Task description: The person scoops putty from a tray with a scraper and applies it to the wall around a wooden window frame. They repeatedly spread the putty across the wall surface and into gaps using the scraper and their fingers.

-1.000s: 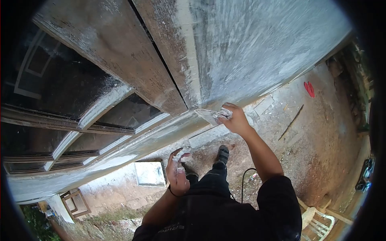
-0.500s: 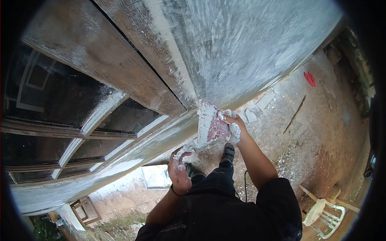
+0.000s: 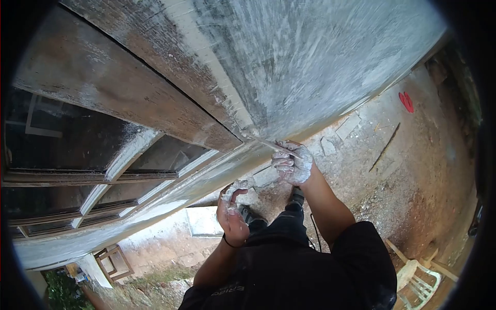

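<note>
My right hand (image 3: 294, 164) is closed around a putty spreader (image 3: 273, 144), a flat plate coated with white paste and now seen nearly edge-on. Its far edge meets the wall (image 3: 310, 67) at the foot of the pale filler strip (image 3: 214, 62) beside the wooden frame (image 3: 129, 77). White paste covers the fingers and back of this hand. Lower and to the left, my left hand (image 3: 232, 214) is half curled, its paste-smeared fingers apart from the thumb, with no tool visible in it.
Glazed window panes (image 3: 57, 139) lie to the left. A pale slab (image 3: 203, 222) rests on the ground near my feet. Red slippers (image 3: 406, 102) and a stick (image 3: 385, 147) lie at right. A chair (image 3: 418, 284) is at lower right, a wooden frame piece (image 3: 116, 263) at lower left.
My right hand has turned the spreader from showing its broad reddish, paste-covered face to edge-on, bringing its edge to the wall corner. My left hand stays almost where it was.
</note>
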Motion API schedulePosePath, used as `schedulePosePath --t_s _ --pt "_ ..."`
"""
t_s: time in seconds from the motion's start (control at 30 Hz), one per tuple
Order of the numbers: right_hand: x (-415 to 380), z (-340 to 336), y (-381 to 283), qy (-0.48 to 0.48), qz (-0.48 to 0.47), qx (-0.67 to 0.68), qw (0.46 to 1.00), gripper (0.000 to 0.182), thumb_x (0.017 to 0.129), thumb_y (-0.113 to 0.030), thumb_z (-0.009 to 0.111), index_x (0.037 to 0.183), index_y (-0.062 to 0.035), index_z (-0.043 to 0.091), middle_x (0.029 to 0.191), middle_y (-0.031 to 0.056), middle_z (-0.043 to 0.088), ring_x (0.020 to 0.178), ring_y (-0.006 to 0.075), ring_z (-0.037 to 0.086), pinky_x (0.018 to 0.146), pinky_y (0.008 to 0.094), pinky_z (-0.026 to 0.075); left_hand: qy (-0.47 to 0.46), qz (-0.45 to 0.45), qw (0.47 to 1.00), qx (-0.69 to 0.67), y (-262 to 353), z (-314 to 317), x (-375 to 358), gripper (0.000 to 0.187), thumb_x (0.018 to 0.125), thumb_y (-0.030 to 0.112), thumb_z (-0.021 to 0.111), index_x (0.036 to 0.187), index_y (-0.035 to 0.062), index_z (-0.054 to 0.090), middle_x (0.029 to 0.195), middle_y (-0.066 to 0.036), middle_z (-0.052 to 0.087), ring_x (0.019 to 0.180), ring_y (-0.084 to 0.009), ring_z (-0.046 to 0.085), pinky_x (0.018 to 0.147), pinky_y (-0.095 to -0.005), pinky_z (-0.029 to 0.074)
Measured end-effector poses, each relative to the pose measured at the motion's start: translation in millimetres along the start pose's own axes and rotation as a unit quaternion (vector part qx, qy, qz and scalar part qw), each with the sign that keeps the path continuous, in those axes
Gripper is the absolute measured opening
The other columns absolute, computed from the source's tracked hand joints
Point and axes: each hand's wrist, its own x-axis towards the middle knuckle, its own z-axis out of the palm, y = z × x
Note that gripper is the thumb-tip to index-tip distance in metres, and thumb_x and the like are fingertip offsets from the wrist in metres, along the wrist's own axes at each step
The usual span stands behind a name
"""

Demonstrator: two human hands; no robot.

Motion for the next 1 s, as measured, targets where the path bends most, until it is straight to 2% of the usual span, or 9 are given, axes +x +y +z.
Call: schedulePosePath --t_s 0.33,0.37,0.47,0.5,0.73,0.8,0.87,0.93,1.0 --pt "-3 37 -22 0.042 -0.108 0.073 0.991 0.017 0.084 -0.014 0.04 0.076 -0.0027 0.049 0.058 0.0007 0.043 0.045 0.0095 0.041 0.032 0.0196 0.033 0.049 -0.006 0.999 0.021 -13 32 20 0.053 0.088 0.035 0.037 0.116 -0.0097 0.039 0.112 -0.02 0.048 0.1 -0.031 0.05 0.082 -0.0413 0.041" --pt "-4 38 -24 0.03 -0.089 0.091 0.991 0.017 0.085 -0.016 0.04 0.082 -0.0015 0.049 0.061 0.0015 0.043 0.048 0.0091 0.041 0.035 0.0198 0.035 0.027 0.017 0.999 0.019 -13 35 29 0.041 0.088 0.018 0.031 0.115 -0.0117 0.04 0.113 -0.023 0.044 0.099 -0.0302 0.049 0.082 -0.0417 0.042" --pt "-10 42 -28 0.031 -0.085 0.112 0.99 0.02 0.086 -0.019 0.042 0.088 -0.0003 0.049 0.064 0.0024 0.044 0.051 0.0091 0.042 0.04 0.0202 0.038 0.018 0.054 0.997 0.058 -21 41 48 0.04 0.089 0.017 0.031 0.115 -0.0117 0.04 0.112 -0.023 0.045 0.098 -0.03 0.05 0.083 -0.0411 0.041" --pt "-12 44 -28 0.04 -0.101 0.115 0.987 0.02 0.085 -0.019 0.042 0.088 -0.0004 0.049 0.065 0.0025 0.045 0.052 0.0096 0.042 0.041 0.0203 0.039 0.023 0.012 0.998 0.055 -19 44 49 0.045 0.09 0.029 0.035 0.116 -0.0076 0.04 0.114 -0.021 0.047 0.107 -0.0306 0.045 0.088 -0.0428 0.036" --pt "-28 45 -33 0.096 -0.124 0.1 0.982 0.022 0.084 -0.019 0.043 0.084 0.0005 0.052 0.061 0.0042 0.048 0.048 0.0118 0.044 0.038 0.0223 0.042 0.039 -0.004 0.996 0.074 -19 54 51 0.045 0.091 0.029 0.033 0.115 -0.0077 0.041 0.114 -0.022 0.047 0.109 -0.0296 0.045 0.088 -0.0433 0.036" --pt "-36 35 -33 0.04 -0.022 0.066 0.997 0.022 0.085 -0.02 0.043 0.092 -0.0003 0.05 0.065 0.0027 0.044 0.053 0.0105 0.041 0.042 0.0226 0.038 0.047 -0.008 0.996 0.076 -18 53 51 0.045 0.091 0.029 0.033 0.115 -0.0079 0.041 0.114 -0.022 0.047 0.109 -0.0297 0.044 0.088 -0.0433 0.036" --pt "-44 23 -26 -0.019 0.003 -0.034 0.999 0.025 0.083 -0.019 0.046 0.098 0.0006 0.05 0.073 0.0064 0.052 0.061 0.0144 0.05 0.05 0.0261 0.045 0.054 0.007 0.996 0.075 -14 53 54 0.045 0.091 0.029 0.033 0.114 -0.008 0.041 0.114 -0.022 0.046 0.108 -0.0294 0.045 0.088 -0.0432 0.037" --pt "-53 45 -4 0.16 -0.225 -0.208 0.938 0.027 0.081 -0.011 0.05 0.103 0.0043 0.05 0.088 0.0125 0.061 0.071 0.0207 0.059 0.061 0.0316 0.052 0.063 0.022 0.995 0.072 -11 48 55 0.045 0.091 0.029 0.033 0.114 -0.0081 0.041 0.113 -0.021 0.046 0.108 -0.029 0.045 0.088 -0.043 0.037" --pt "-60 8 -15 0.087 -0.262 -0.311 0.909 0.03 0.079 -0.007 0.054 0.107 0.0042 0.051 0.095 0.0131 0.06 0.086 0.0238 0.059 0.075 0.0335 0.049 0.083 0.027 0.993 0.077 -9 40 52 0.046 0.091 0.03 0.033 0.114 -0.0088 0.042 0.113 -0.02 0.046 0.106 -0.0282 0.046 0.088 -0.0424 0.038"
